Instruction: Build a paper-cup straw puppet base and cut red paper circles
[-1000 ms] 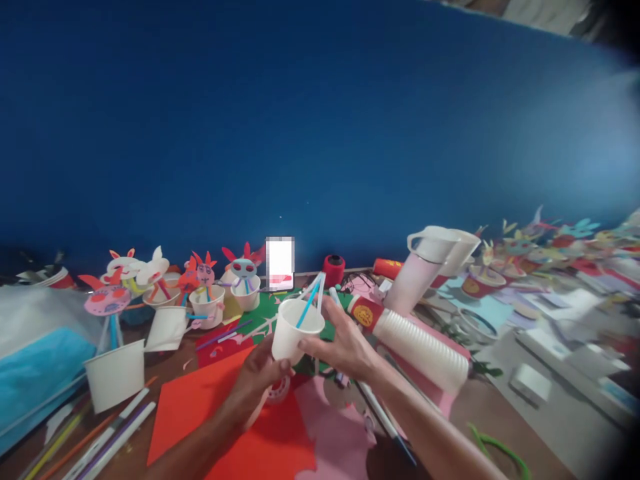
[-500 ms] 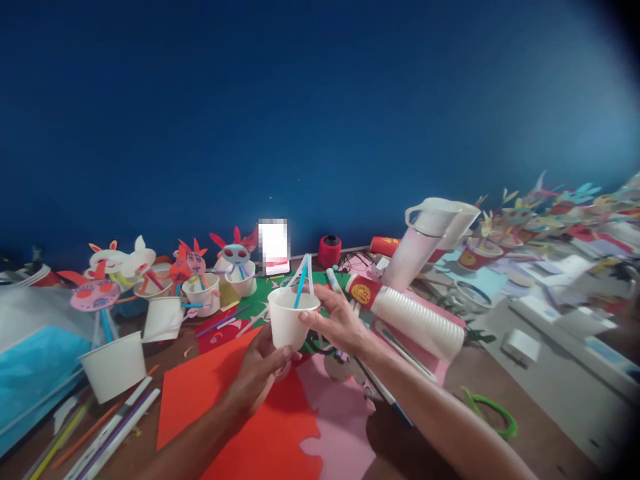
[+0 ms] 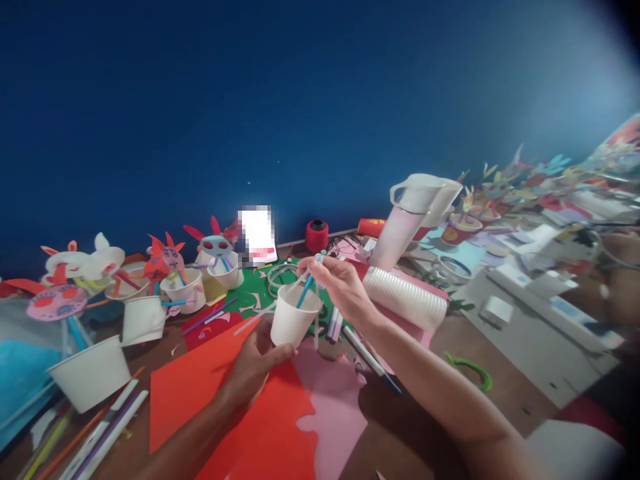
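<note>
A white paper cup (image 3: 293,323) is held slightly tilted above the orange and pink paper. My left hand (image 3: 260,353) is closed around its lower left side, thumb in front. Inside the cup stand a blue stem (image 3: 306,292) and whitish ones, which look like pipe cleaners. My right hand (image 3: 340,283) pinches their upper ends above the rim. One whitish strip hangs outside the cup on its right. Below lie an orange sheet (image 3: 200,387) and a cut pink sheet (image 3: 340,413).
Paper-cup figures with animal faces stand at left, such as a pink face (image 3: 57,303). A lit phone (image 3: 257,233) leans at the back. Right are a stack of paper cups (image 3: 405,293), a jug (image 3: 405,223), a grey-white box (image 3: 530,333) and a green loop (image 3: 470,370).
My right hand has moved from the cup's rim up to the tops of the stems and pinches them. The left hand keeps hold of the cup. The view has shifted slightly to the right.
</note>
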Demonstrator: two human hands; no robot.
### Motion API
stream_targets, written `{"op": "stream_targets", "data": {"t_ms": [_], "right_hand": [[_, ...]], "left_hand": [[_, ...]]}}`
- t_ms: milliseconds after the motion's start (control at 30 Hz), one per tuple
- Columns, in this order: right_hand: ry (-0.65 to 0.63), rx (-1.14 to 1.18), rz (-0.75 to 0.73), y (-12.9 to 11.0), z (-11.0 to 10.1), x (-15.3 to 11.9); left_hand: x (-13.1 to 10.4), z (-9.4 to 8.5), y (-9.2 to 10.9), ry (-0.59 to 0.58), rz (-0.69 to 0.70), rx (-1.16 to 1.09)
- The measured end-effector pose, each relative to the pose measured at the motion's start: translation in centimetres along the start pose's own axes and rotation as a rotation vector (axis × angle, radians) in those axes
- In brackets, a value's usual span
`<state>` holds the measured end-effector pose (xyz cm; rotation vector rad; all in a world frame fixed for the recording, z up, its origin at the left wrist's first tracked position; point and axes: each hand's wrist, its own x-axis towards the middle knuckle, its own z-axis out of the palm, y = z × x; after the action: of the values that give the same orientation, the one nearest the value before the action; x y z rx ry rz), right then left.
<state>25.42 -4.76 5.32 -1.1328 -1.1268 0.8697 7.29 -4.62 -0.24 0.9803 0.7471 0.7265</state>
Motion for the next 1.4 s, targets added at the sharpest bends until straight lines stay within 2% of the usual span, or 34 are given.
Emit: {"op": "stream_targets", "data": {"t_ms": [167,333,467,667,867,1033,1200,1400], "right_hand": [[-0.113,0.049,0.026,-0.4,-0.3,-0.1],[-0.182,0.097,-0.007,-0.5,-0.5,0.1],[-0.203,0.093,-0.008,-0.6,-0.5,0.0],[-0.226,0.052,-0.014,-1.0,-0.5,-0.2],[-0.270,0.103,-0.005,-1.5,-0.4,-0.3],[-0.251,0.169,-0.012,-1.8,0.0,-0.6],[-0.292,0.212,-0.089,-2.8,0.0,-1.3],[-0.296,-0.075,-0.146,-3.3,-0.3,-1.7]], "left_hand": [[-0.3,1.0,0.7,-0.014,-0.027,0.006],[-0.6,1.7,0.8,0.011,-0.015,0.024],[-0.7,1.4,0.4,-0.012,-0.007,0.050],[-0.7,0.9,0.7,-0.124,-0.058,0.057],[-0.9,0.5,0.4,-0.184,-0.067,0.023],[-1.0,0.4,-0.1,-0.136,-0.010,-0.009],[-1.0,0.5,0.4,-0.073,0.055,-0.001],[-0.7,0.2,0.7,0.068,0.152,-0.028]]}}
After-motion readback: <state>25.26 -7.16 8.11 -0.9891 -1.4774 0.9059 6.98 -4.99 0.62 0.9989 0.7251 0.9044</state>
